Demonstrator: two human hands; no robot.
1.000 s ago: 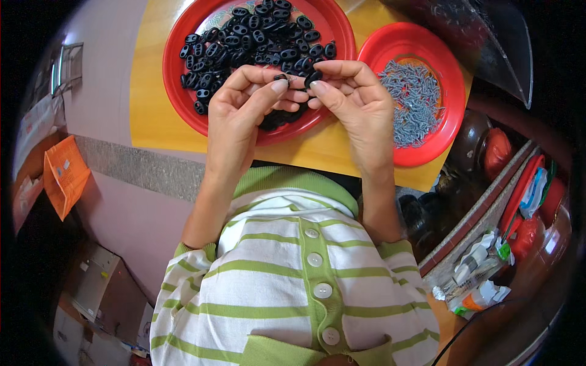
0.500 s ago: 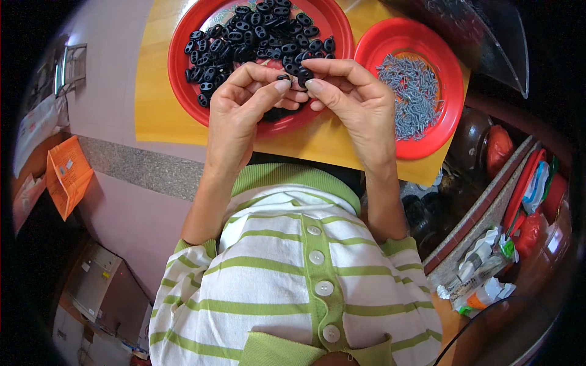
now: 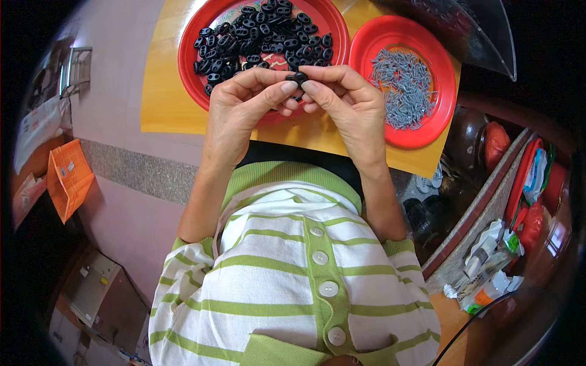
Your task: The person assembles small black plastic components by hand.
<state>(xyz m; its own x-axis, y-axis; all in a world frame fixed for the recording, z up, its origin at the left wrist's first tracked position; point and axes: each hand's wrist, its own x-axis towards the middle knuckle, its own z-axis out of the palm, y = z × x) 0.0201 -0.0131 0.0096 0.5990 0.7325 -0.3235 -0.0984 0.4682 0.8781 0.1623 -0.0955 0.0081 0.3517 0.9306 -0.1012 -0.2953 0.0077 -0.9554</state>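
Observation:
Between my left hand [image 3: 253, 94] and my right hand [image 3: 343, 97], a small black oval plastic piece [image 3: 298, 78] is pinched by thumbs and fingertips. Both hands grip it from opposite sides, over the near edge of a large red tray [image 3: 186, 58]. In that tray lies a heap of similar black oval pieces [image 3: 268, 30], many showing two holes. To the right, a smaller red plate [image 3: 447, 97] carries a pile of thin grey screw-like pieces [image 3: 403, 91]. My fingers hide part of the held piece.
Both trays stand on a yellow tabletop [image 3: 162, 110]. A clear plastic container [image 3: 482, 36] is at the upper right. Lower right are a ledge [image 3: 476, 207], a red bag [image 3: 497, 143] and wrappers [image 3: 488, 268]. An orange bag [image 3: 70, 177] is at the left.
Half a second ago each hand held a black piece slightly apart; now the fingertips meet around what looks like one piece. The view has shifted slightly.

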